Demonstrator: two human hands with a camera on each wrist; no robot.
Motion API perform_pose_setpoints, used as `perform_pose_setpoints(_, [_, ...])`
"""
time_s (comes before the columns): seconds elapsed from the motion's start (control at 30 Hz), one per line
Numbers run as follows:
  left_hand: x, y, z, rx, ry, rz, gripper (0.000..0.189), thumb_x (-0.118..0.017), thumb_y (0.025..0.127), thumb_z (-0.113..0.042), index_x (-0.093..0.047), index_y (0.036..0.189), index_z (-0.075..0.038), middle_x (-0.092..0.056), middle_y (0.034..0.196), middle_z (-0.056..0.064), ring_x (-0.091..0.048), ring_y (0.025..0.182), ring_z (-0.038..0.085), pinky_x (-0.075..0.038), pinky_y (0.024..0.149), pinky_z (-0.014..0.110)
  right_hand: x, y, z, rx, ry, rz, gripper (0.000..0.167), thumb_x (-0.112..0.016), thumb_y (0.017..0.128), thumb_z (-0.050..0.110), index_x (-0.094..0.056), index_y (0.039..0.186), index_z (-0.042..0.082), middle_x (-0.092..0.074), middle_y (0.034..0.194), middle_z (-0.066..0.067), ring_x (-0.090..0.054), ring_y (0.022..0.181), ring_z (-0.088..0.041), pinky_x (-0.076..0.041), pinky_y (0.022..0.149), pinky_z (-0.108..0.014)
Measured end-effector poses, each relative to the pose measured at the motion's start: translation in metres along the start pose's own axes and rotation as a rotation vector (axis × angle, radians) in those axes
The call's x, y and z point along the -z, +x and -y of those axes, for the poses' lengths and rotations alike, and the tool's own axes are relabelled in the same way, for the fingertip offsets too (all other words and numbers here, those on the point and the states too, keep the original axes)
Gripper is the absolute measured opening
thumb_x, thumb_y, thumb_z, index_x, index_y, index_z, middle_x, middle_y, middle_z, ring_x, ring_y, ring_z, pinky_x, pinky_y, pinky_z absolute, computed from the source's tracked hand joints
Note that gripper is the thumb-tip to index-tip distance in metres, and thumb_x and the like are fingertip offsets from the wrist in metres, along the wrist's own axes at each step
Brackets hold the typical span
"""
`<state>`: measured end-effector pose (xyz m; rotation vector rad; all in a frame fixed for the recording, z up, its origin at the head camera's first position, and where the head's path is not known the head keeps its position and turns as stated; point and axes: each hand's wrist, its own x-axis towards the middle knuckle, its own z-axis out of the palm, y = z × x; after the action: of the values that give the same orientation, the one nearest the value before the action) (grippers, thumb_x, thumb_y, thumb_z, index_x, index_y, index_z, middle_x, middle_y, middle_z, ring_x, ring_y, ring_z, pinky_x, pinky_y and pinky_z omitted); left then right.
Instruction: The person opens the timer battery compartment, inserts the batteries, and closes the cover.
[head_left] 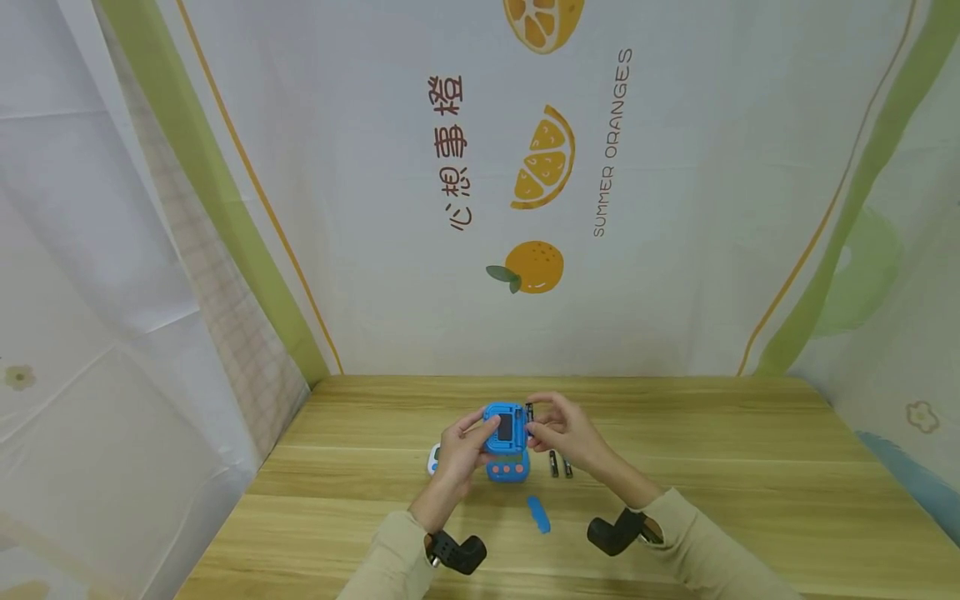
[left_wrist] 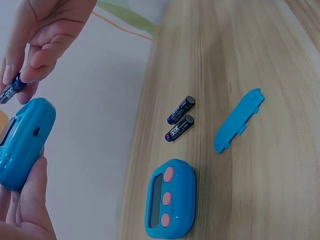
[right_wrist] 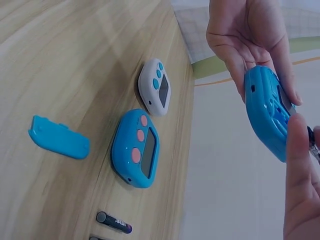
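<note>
My left hand (head_left: 459, 450) holds a blue digital timer (head_left: 493, 411) above the table, its back turned toward me and its battery slot uncovered. Between thumb and fingers, my right hand (head_left: 566, 429) pinches a small dark battery (left_wrist: 11, 90) close to the timer's right side. Whether that battery touches the slot, I cannot tell. Below the hands lies a second blue timer (right_wrist: 125, 150) with pink buttons. A loose blue battery cover (left_wrist: 239, 121) rests on the wood nearer to me. Two more batteries (left_wrist: 180, 128) lie side by side right of the second timer.
A white timer (right_wrist: 150, 90) with blue buttons lies left of the second blue timer, partly behind my left hand in the head view. The wooden table (head_left: 315, 492) ends at a hanging white cloth (head_left: 405, 325) printed with oranges.
</note>
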<state>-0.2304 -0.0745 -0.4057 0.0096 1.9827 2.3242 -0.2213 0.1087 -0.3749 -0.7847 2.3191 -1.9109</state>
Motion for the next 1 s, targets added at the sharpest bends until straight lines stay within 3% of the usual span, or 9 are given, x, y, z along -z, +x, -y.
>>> perform_pose_setpoints(0.2, [0.002,0.004,0.006,-0.012,-0.007,-0.018,0.055,-0.059,0.086,-0.025,-0.04,0.13,0.003,-0.062,0.1,0.019,-0.064,0.077,0.019,-0.053,0.067,0.029,0.0,0.005,-0.025,-0.006,-0.014,0.057,0.046,-0.058,0.081,-0.005,-0.04,0.124,-0.008,-0.057,0.09,-0.024,-0.06,0.074,-0.039,-0.053,0.063,-0.04])
perform_pose_setpoints(0.37, [0.001,0.002,0.004,-0.012,-0.009,-0.041,0.055,-0.059,0.086,-0.026,-0.041,0.129,0.003,-0.062,0.099,0.02,-0.064,0.075,0.017,-0.053,0.066,0.028,-0.001,0.006,-0.035,-0.011,-0.07,0.052,0.049,-0.063,0.08,0.002,-0.042,0.124,-0.006,-0.059,0.086,-0.016,-0.062,0.071,-0.032,-0.054,0.061,-0.033])
perform_pose_setpoints(0.63, [0.002,0.002,0.002,-0.014,-0.01,-0.052,0.055,-0.061,0.085,-0.025,-0.041,0.128,0.004,-0.064,0.094,0.017,-0.064,0.071,0.015,-0.053,0.064,0.026,-0.002,0.008,-0.037,-0.013,-0.086,0.049,0.047,-0.063,0.079,-0.001,-0.042,0.12,-0.009,-0.062,0.084,-0.02,-0.063,0.071,-0.03,-0.054,0.061,-0.04])
perform_pose_setpoints(0.8, [0.002,0.002,0.003,-0.009,0.013,-0.057,0.054,-0.061,0.085,-0.024,-0.043,0.127,0.003,-0.064,0.095,0.018,-0.063,0.07,0.014,-0.053,0.062,0.024,-0.004,0.008,-0.034,-0.015,-0.13,0.065,0.045,-0.065,0.079,0.004,-0.046,0.118,-0.008,-0.063,0.084,-0.016,-0.063,0.07,-0.023,-0.054,0.06,-0.032])
perform_pose_setpoints(1.0, [0.001,0.002,0.005,-0.016,0.022,-0.037,0.057,-0.061,0.085,-0.025,-0.041,0.129,0.004,-0.061,0.102,0.023,-0.064,0.08,0.023,-0.053,0.067,0.029,-0.005,0.008,-0.031,-0.008,-0.183,0.056,0.044,-0.067,0.079,0.01,-0.048,0.115,-0.008,-0.063,0.081,-0.014,-0.063,0.066,-0.02,-0.054,0.059,-0.035])
